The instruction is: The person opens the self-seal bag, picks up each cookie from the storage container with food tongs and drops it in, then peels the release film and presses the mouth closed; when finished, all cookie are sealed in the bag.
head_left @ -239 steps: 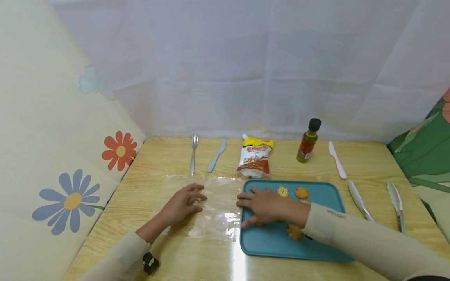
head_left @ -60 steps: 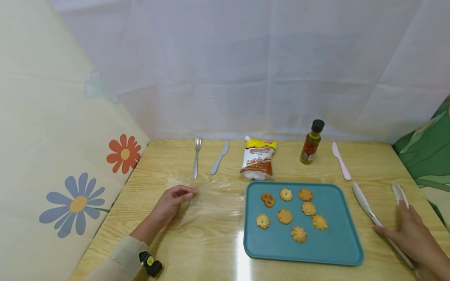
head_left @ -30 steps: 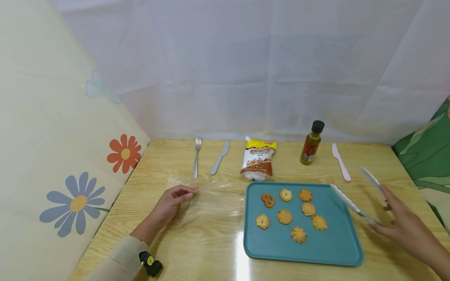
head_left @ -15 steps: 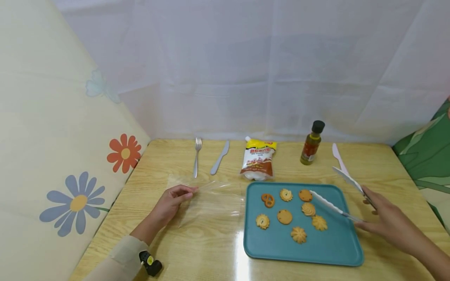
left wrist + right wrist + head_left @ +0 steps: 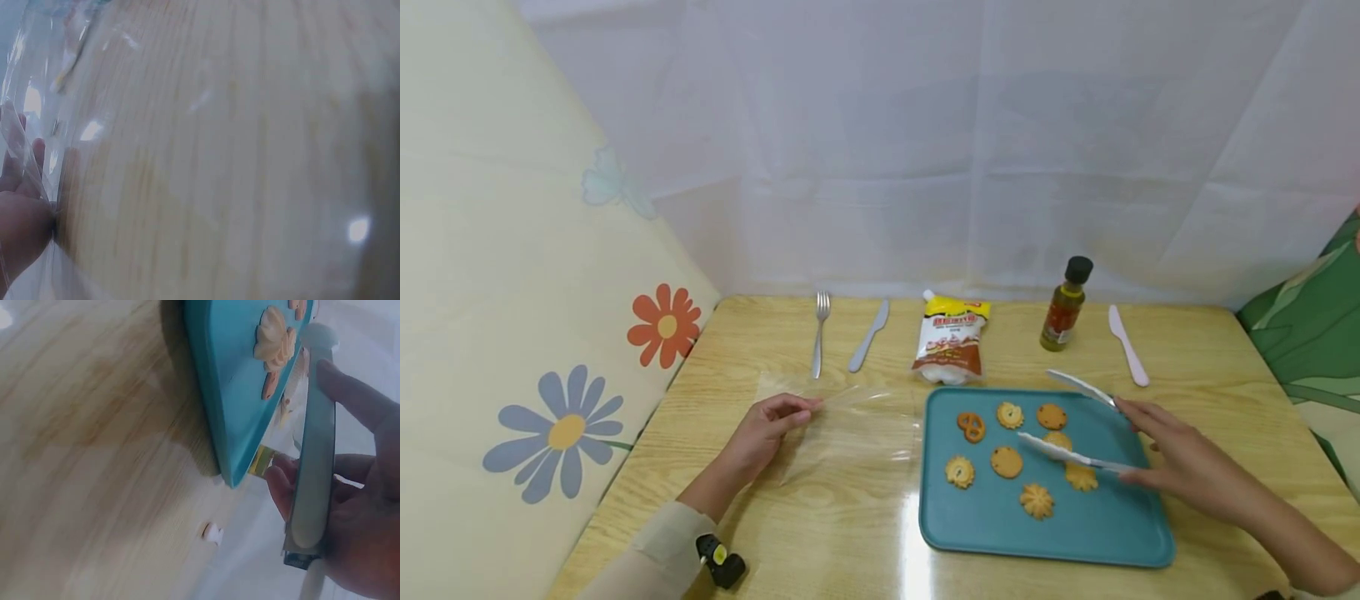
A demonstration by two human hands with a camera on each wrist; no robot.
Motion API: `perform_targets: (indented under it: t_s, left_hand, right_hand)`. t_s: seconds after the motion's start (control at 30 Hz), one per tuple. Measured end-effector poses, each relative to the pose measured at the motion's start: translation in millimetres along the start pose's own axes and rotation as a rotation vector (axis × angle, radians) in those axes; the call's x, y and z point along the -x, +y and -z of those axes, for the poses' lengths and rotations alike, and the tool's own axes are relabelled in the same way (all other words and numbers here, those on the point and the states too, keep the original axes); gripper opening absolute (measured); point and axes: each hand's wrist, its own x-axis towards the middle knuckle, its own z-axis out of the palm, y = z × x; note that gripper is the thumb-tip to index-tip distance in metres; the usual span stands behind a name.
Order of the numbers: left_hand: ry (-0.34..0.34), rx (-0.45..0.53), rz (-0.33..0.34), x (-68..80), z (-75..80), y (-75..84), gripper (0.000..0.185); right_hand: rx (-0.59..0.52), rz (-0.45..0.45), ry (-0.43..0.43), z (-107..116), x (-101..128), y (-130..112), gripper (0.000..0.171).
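Hands: right hand (image 5: 1180,462) gripping tongs (image 5: 1075,421), arms spread; left hand (image 5: 767,429) pinching clear bag (image 5: 850,425) edge
Tray (image 5: 1120,533): teal, tongs above it
Cookies (image 5: 1037,500): on tray
Risk: crumbly cookie cracking if squeezed hard, or slipping off smooth tips

I see a teal tray (image 5: 1120,533) carrying golden-brown biscuits (image 5: 1037,500), silvery tongs (image 5: 1071,454), a clear plastic bag (image 5: 850,425) on pale wood-grain table (image 5: 820,542), a yellow-and-brown pouch (image 5: 951,342), a black-capped amber bottle (image 5: 1063,304), and a pink knife (image 5: 1126,343).
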Motion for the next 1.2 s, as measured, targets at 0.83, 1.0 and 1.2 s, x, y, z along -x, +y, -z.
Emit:
perform_targets:
  t_s: [0.83,1.0,1.2]
  left_hand:
    - [-0.001,-0.032,0.017,0.5,-0.4,3.8,0.03]
    - [0.0,-0.034,0.009,0.5,-0.2,3.1,0.03]
    - [0.007,-0.038,0.02,1.3,-0.1,2.7,0.035]
  right_hand:
    - [0.065,0.203,-0.088,-15,-52,-42,0.081]
    - [0.097,0.2,-0.114,-17,-57,-46,0.077]
    - [0.126,0.21,-0.129,-19,-61,-51,0.072]
